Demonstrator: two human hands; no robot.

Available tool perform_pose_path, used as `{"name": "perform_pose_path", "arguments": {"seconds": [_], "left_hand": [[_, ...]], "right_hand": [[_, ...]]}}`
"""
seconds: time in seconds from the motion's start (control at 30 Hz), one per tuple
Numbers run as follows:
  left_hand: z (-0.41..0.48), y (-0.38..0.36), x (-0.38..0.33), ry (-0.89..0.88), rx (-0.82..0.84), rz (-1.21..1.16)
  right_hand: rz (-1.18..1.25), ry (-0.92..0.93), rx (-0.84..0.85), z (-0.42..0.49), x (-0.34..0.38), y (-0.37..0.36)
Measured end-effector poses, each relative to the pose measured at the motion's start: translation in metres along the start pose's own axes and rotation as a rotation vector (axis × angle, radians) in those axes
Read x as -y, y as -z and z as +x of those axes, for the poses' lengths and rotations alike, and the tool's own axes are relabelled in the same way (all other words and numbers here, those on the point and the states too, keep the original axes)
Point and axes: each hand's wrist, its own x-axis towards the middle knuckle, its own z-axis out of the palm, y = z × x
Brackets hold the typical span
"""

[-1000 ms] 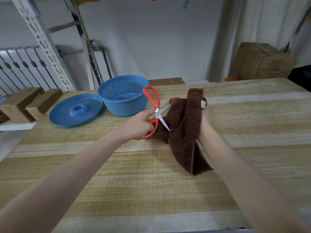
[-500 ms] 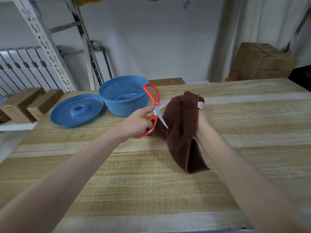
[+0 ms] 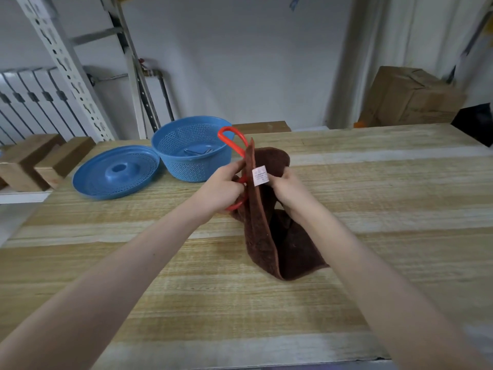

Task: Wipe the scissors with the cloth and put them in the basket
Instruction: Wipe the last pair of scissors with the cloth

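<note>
Left hand (image 3: 221,188): fingers curled round the lower loop of the orange-handled scissors (image 3: 231,137), above the wooden desk (image 3: 373,209). Blades are hidden in the brown terry cloth (image 3: 266,236), which the right hand (image 3: 286,188) pinches. Squeeze flat and draw toward the tips. The round blue perforated plastic basket (image 3: 184,166) is just behind.

- Looked down on a counter (image 3: 373,188) of pale wood planks, striped light and darker.
- Faced a plain white wall (image 3: 240,62), evenly lit.
- Found a grey perforated metal rack (image 3: 66,68) rising at the left, with a white radiator (image 3: 29,102) behind it.
- Noted two wooden blocks (image 3: 26,161) on a low white ledge beside the counter's left end.
- Made out a brown cardboard box (image 3: 408,100) at the far right, near a pale curtain (image 3: 416,30), and an unclear dark shape (image 3: 477,126) at the edge.
</note>
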Motion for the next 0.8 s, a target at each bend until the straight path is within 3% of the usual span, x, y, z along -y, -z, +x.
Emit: {"name": "perform_pose_path", "arguments": {"seconds": [0.1, 0.33, 0.5, 0.63, 0.8], "left_hand": [[0.002, 0.000, -0.001, 0.016, -0.033, -0.052], [0.013, 0.016, 0.001, 0.099, -0.197, -0.078], [0.012, 0.011, 0.001, 0.024, -0.128, 0.037], [0.005, 0.001, -0.001, -0.067, 0.007, 0.100], [0.001, 0.008, 0.000, -0.036, 0.064, -0.052]], "right_hand": [[-0.050, -0.009, -0.029, 0.003, -0.003, 0.003], [0.083, -0.002, -0.147, 0.000, -0.011, 0.027], [0.087, -0.027, -0.080, -0.002, -0.004, 0.011], [-0.037, 0.099, -0.016, 0.002, 0.002, -0.003], [0.096, 0.101, 0.007, 0.002, -0.003, -0.007]]}}
